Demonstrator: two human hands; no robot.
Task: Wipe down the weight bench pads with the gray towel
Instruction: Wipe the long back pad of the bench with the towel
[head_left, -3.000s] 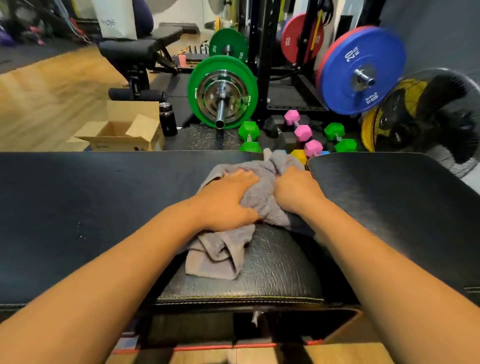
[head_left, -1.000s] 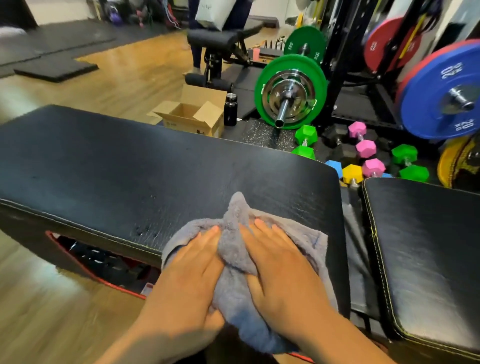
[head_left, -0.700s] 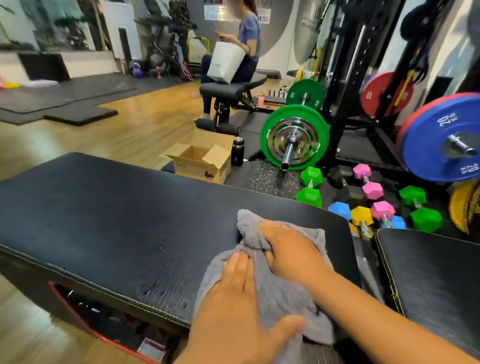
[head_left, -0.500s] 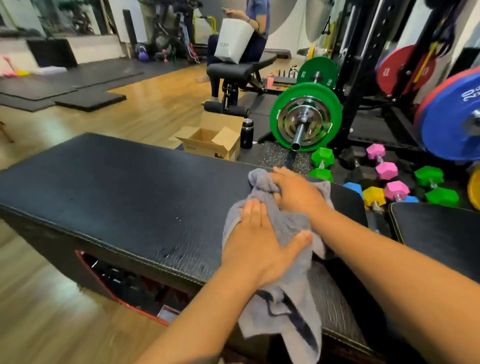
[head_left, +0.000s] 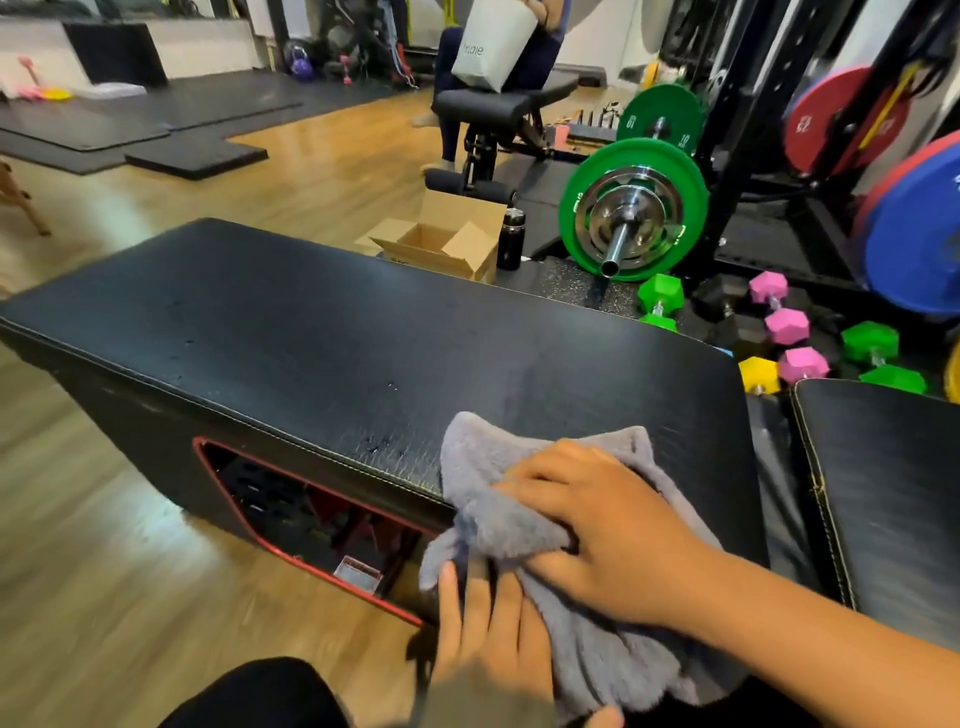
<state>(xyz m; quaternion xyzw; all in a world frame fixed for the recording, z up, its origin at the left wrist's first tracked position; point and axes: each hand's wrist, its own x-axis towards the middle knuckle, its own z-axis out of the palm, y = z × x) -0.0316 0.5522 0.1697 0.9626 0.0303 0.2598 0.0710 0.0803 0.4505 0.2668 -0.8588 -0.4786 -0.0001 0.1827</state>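
Observation:
The gray towel (head_left: 524, 499) lies bunched on the near right corner of the long black bench pad (head_left: 322, 343) and hangs over its front edge. My right hand (head_left: 602, 525) presses flat on top of the towel, fingers pointing left. Lower down, my left hand (head_left: 488, 634) holds the hanging part of the towel against the pad's front side. A second black pad (head_left: 883, 478) sits to the right across a narrow gap. A few small droplets show on the long pad left of the towel.
Behind the bench stand an open cardboard box (head_left: 441, 244), a black bottle (head_left: 511, 239), a green-plated barbell (head_left: 631, 208) and coloured dumbbells (head_left: 784, 327). A blue plate (head_left: 914, 234) hangs at right. A person sits on another bench (head_left: 498, 104) farther back. Wooden floor lies at left.
Both hands pulled the towel back from the pad's far right area to its near front edge. My left hand dropped below the edge, and the view shifted left and down.

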